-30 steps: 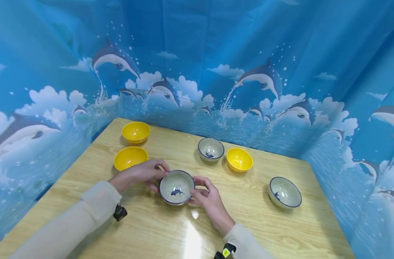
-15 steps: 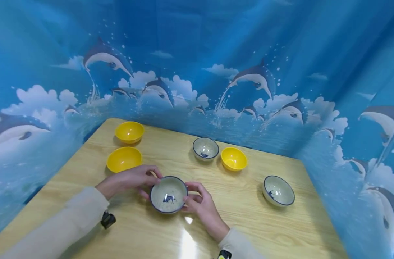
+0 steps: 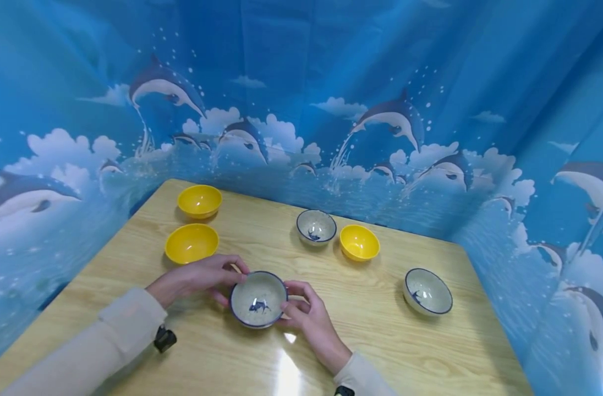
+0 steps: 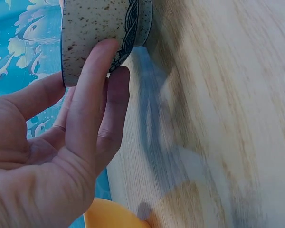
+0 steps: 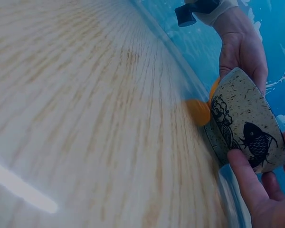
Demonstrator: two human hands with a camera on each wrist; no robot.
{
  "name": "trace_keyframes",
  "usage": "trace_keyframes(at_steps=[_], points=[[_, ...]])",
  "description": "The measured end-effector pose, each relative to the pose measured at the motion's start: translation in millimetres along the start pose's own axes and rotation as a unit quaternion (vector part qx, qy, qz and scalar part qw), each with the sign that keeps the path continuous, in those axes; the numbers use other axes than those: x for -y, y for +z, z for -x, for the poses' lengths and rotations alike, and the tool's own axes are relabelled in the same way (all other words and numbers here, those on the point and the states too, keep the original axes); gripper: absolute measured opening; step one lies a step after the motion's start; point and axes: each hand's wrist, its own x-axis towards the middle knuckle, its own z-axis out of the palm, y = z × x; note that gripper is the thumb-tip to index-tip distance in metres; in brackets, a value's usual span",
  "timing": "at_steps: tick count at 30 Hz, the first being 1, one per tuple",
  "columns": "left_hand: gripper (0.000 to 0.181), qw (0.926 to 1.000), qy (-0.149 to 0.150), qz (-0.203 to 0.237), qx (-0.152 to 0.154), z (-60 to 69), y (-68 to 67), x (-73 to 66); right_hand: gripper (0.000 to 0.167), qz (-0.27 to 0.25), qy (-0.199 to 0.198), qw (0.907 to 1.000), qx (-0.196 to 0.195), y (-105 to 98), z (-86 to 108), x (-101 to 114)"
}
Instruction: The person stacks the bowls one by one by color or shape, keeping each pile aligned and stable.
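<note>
Both hands hold a speckled grey bowl (image 3: 258, 300) with a blue rim and a dark fish painted inside. My left hand (image 3: 204, 278) pinches its left side; in the left wrist view the thumb of the left hand (image 4: 61, 137) is at the rim and fingers lie along the outer wall. On the opposite side, my right hand (image 3: 311, 319) grips the rim and wall. The right wrist view shows fingers of the right hand (image 5: 270, 199) against the bowl's outside (image 5: 249, 126), near a painted fish. Whether the bowl's foot touches the table cannot be told.
Two yellow bowls (image 3: 191, 243) (image 3: 199, 201) stand at the left of the wooden table (image 3: 381, 341). Toward the back are a small grey bowl (image 3: 316, 226) and a yellow bowl (image 3: 359, 242). Another grey bowl (image 3: 427, 291) stands at right. A dolphin-print curtain (image 3: 281, 71) surrounds the table.
The head view has shifted slightly. Between the hands, the held bowl has come a little nearer to the person, and both hands have moved with it, keeping their grip.
</note>
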Motion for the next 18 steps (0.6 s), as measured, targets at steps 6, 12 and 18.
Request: trace_keyframes(at_steps=[6, 12, 18], points=[[0.032, 1.0000, 0.002, 0.000, -0.003, -0.9, 0.7, -0.2, 0.055, 0.008, 0.000, 1.0000, -0.003, -1, -0.7, 1], [0.034, 1.0000, 0.008, 0.006, 0.001, -0.5, 1.2, 0.4, 0.052, 0.023, -0.001, 0.9993, -0.028, -9, -7.0, 3], [0.034, 1.0000, 0.001, 0.005, -0.004, 0.7, 1.1, 0.5, 0.050, 0.011, 0.009, 0.9977, -0.067, -26, -17.7, 9]])
